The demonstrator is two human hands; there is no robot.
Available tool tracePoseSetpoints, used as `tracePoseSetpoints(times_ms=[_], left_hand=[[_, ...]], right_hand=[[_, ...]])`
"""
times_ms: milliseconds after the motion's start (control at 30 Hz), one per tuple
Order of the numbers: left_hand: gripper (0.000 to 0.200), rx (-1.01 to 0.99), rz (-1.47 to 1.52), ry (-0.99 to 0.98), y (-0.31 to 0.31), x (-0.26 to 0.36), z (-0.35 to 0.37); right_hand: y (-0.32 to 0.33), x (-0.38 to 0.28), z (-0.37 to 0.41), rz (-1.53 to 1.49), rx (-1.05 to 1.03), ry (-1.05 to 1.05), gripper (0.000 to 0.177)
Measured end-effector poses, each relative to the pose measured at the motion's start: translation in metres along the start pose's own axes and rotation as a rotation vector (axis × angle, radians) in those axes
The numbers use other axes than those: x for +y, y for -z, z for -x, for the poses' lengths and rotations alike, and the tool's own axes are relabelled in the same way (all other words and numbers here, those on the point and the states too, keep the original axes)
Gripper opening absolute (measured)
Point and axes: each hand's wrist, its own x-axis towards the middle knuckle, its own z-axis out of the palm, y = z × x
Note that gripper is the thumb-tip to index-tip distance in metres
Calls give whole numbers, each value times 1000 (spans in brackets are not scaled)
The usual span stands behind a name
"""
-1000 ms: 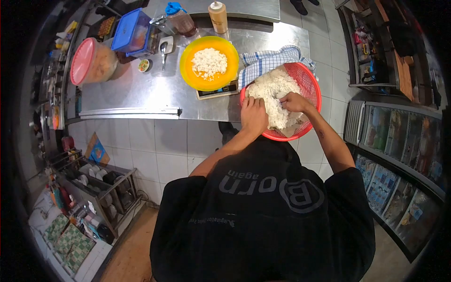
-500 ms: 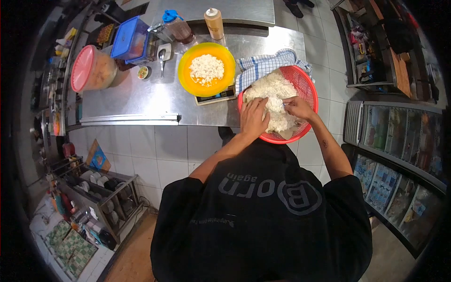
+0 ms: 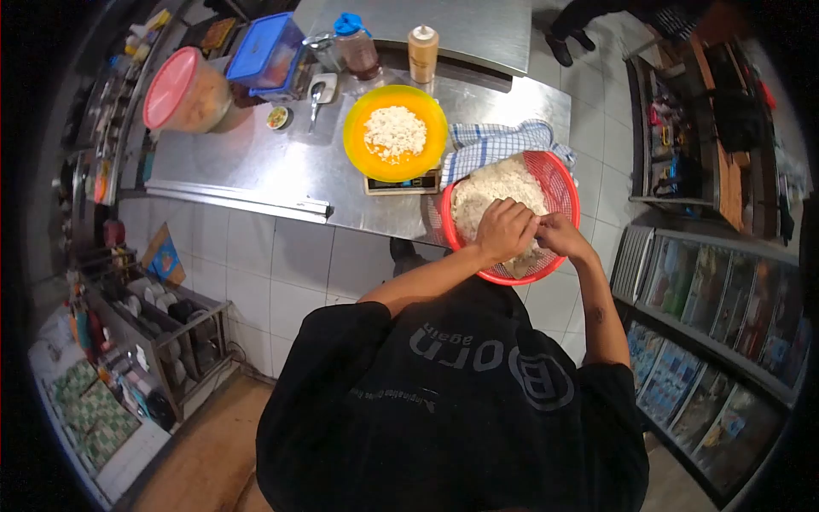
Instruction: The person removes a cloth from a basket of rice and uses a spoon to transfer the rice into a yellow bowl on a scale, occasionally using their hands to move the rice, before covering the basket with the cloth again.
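A red mesh basket (image 3: 566, 192) at the table's front edge holds a heap of white rice (image 3: 503, 181). My left hand (image 3: 508, 229) is over the rice, its fingers bent and held together; what lies under them is hidden. Close against it, my right hand (image 3: 560, 235) is closed in a pinch near the basket's right side, and I cannot make out what is in it. A yellow plate (image 3: 358, 158) with more rice rests on a kitchen scale (image 3: 380, 187). Beside the basket lies a blue-and-white checked cloth (image 3: 486, 147).
Farther left on the steel table (image 3: 256, 171) are a spoon (image 3: 316, 102), a small cup (image 3: 277, 118), a pink-lidded tub (image 3: 183, 94) and a blue-lidded box (image 3: 266, 53). A jug (image 3: 358, 53) and a sauce bottle (image 3: 422, 55) stand behind the plate. Another person's feet (image 3: 570, 47) show beyond.
My left hand has moved right across the rice to meet my right hand, which sits lower in the basket. The whole view has shifted and tilted slightly.
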Motion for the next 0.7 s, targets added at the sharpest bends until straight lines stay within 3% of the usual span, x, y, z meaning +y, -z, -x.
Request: tracePoseSetpoints(times_ms=[100, 267, 300, 400, 467, 533, 700], left_hand=[[20, 105, -54, -5, 17, 0, -12], [21, 226, -173, -19, 72, -31, -41], [20, 242, -193, -14, 86, -44, -46], [18, 302, -240, -42, 122, -90, -59], [19, 344, -268, -75, 141, -118, -58], [26, 346, -173, 96, 156, -143, -56], [42, 454, -290, 232, 173, -172, -53]], right_hand=[[2, -40, 3, -23, -27, -42, 25], [-12, -125, -25, 170, 13, 185, 29], [-13, -121, -55, 273, -20, 287, 34], [-39, -167, -93, 346, 43, 343, 37], [-59, -162, -145, 403, 68, 413, 36], [-84, -180, -155, 361, 118, 392, 39], [-113, -186, -168, 401, 199, 492, 54]])
